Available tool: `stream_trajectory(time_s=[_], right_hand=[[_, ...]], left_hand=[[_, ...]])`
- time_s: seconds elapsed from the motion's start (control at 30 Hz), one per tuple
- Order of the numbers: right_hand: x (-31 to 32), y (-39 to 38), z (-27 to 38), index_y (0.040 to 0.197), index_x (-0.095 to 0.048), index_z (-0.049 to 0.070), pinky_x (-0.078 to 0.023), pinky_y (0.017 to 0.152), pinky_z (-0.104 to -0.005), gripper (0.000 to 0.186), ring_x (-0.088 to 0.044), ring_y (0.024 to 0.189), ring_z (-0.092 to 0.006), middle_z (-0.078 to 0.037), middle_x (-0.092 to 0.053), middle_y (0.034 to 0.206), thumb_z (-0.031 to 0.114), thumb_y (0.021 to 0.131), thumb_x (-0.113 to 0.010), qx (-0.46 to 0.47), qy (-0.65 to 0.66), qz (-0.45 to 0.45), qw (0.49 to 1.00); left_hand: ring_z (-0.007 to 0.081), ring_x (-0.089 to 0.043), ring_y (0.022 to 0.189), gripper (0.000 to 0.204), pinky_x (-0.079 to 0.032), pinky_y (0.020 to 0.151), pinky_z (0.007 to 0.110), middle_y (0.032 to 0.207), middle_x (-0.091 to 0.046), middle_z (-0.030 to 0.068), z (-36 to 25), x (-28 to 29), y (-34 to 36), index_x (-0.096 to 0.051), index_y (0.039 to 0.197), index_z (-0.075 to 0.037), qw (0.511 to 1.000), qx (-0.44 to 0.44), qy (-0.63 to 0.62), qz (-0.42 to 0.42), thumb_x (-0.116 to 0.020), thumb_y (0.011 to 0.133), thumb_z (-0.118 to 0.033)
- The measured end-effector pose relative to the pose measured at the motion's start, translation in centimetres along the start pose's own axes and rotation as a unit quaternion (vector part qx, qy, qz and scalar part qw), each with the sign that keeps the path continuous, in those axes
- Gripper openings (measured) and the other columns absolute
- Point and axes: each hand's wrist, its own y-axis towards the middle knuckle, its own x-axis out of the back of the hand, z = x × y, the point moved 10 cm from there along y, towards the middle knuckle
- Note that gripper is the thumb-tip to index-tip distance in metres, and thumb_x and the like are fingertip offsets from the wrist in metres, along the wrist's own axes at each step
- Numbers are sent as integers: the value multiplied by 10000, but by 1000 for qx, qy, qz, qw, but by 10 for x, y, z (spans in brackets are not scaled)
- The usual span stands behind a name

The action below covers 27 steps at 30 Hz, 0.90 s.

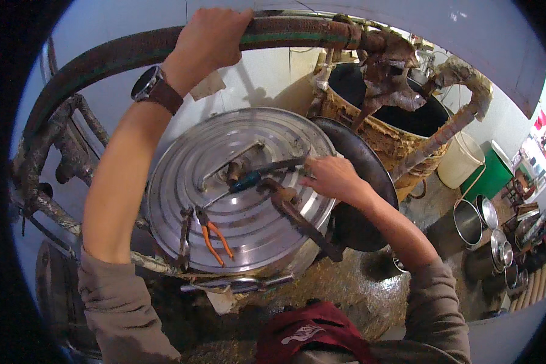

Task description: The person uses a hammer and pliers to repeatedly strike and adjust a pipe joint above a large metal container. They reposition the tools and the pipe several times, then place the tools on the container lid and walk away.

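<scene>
High at the left, my left hand (215, 36) is closed over a thick rusty brown pipe (145, 48) with a green stripe. My right hand (333, 177) is above the right side of a round ridged metal lid (249, 246), its fingers closed at the end of a dark bar-shaped tool (288, 163). Beside that tool lies a screwdriver (246, 181) with a teal handle. Orange-handled pliers (211, 233) and a metal wrench (184, 236) rest near the lid's front. A rusty bent metal piece (300, 221) extends over the lid's right edge.
A dark round pan-like lid (364, 224) leans behind the metal lid. Farther back stands a large crusted vat (340, 112) under wrapped pipes (473, 88). A white bucket (461, 161), a green bin (488, 170) and several metal pots (461, 227) stand right on the wet floor.
</scene>
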Motion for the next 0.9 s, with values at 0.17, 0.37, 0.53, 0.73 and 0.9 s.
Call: stream_trajectory(time_s=[0.17, 0.37, 0.53, 0.73, 0.9], right_hand=[[-62, 94, -12, 1221, -713, 72, -551, 932, -543, 419, -686, 1139, -420, -213, -736, 1118, 337, 900, -764, 107, -90, -21, 990], [-105, 117, 15, 1031, -789, 75, -595, 907, -526, 337, -750, 1060, -377, -200, -777, 1004, 263, 752, -810, 218, -117, 110, 963], [-125, 114, 15, 1136, -730, 32, -616, 765, -471, 396, -778, 903, -326, -167, -786, 1011, 248, 818, -823, 97, 109, 299, 943], [-74, 18, -16, 1155, -638, -10, -574, 582, -333, 255, -755, 692, -190, -104, -769, 923, 134, 979, -753, -13, 493, 180, 851], [60, -65, -36, 1381, -558, -33, -543, 699, -318, 479, -675, 803, -154, -94, -692, 896, 248, 1031, -726, 1, 453, -210, 866]], left_hand=[[390, -735, 950, 609, -598, 809, 502, 1023, -741, 154, 4, -2, 1, -633, 1331, -90, 999, 25, 23, 34, -803, 748, -137], [394, -732, 950, 666, -591, 787, 508, 1030, -740, 143, 2, -2, 2, -606, 1331, -89, 996, 34, 16, 79, -868, 728, -196], [377, -741, 909, 431, -599, 763, 496, 963, -748, 127, -2, 7, 3, -630, 1142, -83, 997, 39, 23, 67, -794, 745, -129], [414, -719, 949, 632, -580, 803, 526, 1045, -728, 145, 1, 4, 5, -605, 1269, -83, 995, 45, 10, 93, -876, 710, -198], [412, -720, 937, 618, -580, 793, 521, 1027, -732, 144, 1, 3, 2, -613, 1265, -85, 997, 30, 1, 77, -859, 705, -171]])
